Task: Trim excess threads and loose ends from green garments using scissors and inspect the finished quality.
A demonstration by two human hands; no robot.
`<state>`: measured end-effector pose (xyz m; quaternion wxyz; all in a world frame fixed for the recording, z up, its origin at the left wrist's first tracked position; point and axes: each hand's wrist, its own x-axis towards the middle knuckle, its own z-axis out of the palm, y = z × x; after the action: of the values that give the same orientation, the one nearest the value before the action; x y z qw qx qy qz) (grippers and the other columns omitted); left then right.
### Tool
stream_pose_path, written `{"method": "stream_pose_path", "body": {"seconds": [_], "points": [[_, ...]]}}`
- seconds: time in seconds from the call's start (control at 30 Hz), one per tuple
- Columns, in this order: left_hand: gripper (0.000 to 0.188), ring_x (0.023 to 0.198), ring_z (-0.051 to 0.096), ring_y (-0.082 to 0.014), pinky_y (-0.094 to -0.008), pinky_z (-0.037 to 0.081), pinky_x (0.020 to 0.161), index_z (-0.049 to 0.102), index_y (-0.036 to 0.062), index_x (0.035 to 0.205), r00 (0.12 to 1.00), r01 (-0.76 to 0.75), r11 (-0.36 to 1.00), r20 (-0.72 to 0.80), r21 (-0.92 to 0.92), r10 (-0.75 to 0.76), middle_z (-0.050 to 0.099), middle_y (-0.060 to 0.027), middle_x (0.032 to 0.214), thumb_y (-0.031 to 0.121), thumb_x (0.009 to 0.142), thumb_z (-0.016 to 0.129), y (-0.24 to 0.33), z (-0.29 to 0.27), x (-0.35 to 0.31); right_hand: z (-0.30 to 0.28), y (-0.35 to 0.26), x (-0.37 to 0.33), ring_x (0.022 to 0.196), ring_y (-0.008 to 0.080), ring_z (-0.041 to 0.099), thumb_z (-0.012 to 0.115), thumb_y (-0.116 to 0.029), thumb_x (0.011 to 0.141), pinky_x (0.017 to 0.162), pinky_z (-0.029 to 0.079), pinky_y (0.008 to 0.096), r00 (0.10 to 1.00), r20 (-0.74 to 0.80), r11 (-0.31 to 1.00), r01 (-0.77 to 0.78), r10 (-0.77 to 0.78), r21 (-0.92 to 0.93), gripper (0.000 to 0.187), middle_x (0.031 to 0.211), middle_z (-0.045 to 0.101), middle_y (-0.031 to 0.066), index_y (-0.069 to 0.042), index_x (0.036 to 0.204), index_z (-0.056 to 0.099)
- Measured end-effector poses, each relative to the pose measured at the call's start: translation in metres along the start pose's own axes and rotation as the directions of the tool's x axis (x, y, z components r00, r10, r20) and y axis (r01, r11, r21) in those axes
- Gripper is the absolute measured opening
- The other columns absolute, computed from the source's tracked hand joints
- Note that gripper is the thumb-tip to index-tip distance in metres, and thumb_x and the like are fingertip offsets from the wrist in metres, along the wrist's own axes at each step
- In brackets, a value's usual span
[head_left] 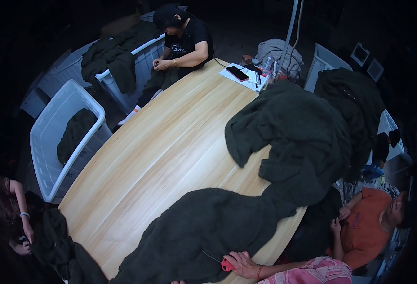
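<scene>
Over the garment [199,225], a red tool [227,265] is gripped by the curled right hand [242,264]; the left hand's grip [177,282] cannot be told. The garment should be kept flat.

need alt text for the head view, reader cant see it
A person's right hand holds a small red tool over dark green fleecy cloth on a wood-grain table. Three other people are around it, with pale bins and more dark cloth nearby.
</scene>
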<state>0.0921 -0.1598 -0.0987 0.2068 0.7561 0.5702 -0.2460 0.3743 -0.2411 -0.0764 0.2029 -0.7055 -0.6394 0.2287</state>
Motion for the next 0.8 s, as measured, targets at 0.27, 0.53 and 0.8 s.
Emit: {"method": "stream_pose_path", "body": {"seconds": [0.27,0.53,0.8], "points": [[0.042,0.120,0.040,-0.0465,-0.0594,0.025,0.107,0.053,-0.0045,0.109,0.784,-0.250,0.963,-0.605,-0.105,0.137,0.047,-0.0282,0.119,0.020,0.075,0.061,-0.010,0.027,0.020,-0.018,-0.005,0.015,0.116,0.0357,0.049,0.069,-0.011,0.072,0.092,0.037,0.0450,1.000,0.024,0.999,-0.009,0.010,-0.031,0.072,0.129,0.044,0.0195,-0.005,0.138,0.041],[0.045,0.116,0.042,-0.0396,-0.0527,0.030,0.100,0.054,0.0011,0.116,0.714,-0.341,0.931,-0.681,-0.130,0.166,0.048,-0.0215,0.117,0.017,0.075,0.064,-0.013,0.013,0.027,-0.059,-0.010,-0.015,0.114,0.0359,0.051,0.064,0.000,0.073,0.090,0.042,0.0430,0.986,-0.155,0.996,-0.058,0.067,0.066,0.062,0.129,0.048,0.0159,-0.009,0.132,0.047],[0.020,0.083,0.059,-0.0253,-0.0374,0.043,0.079,0.062,0.0010,0.100,0.897,-0.443,0.656,-0.286,-0.612,0.338,0.062,-0.0065,0.084,0.014,0.085,0.066,-0.020,-0.062,-0.037,-0.038,0.006,-0.050,0.115,0.0381,0.053,0.067,-0.003,0.073,0.090,0.044,0.0442,0.983,-0.089,0.986,-0.164,0.162,-0.021,0.064,0.134,0.046,0.0182,-0.008,0.133,0.045]]}}
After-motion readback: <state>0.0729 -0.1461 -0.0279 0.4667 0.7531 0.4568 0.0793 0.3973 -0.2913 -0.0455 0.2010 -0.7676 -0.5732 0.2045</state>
